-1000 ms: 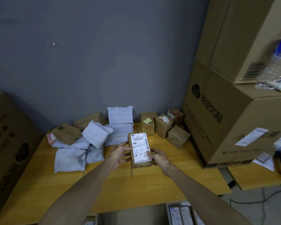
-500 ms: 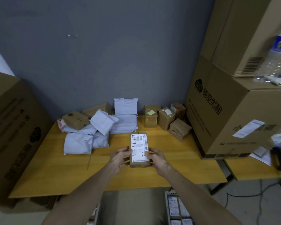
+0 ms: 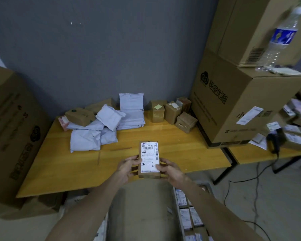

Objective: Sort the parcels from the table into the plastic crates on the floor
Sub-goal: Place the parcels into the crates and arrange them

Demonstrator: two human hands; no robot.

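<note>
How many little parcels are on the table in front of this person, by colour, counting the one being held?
Brown boxes on the table: 6
Held box: 1
White bags: about 6, overlapping
Pink packet: 1
Total: about 14

Dim room, grey-blue wall [image 3: 111,49] from 10 to 1 o'clock, yellow wooden desk [image 3: 172,146] at centre, second desk [image 3: 250,153] at 3 o'clock on black legs, grey concrete floor [image 3: 285,197] at 4 o'clock, black cable [image 3: 255,178] trailing across it, tall cardboard cartons [image 3: 241,105] at 2 o'clock.
</note>
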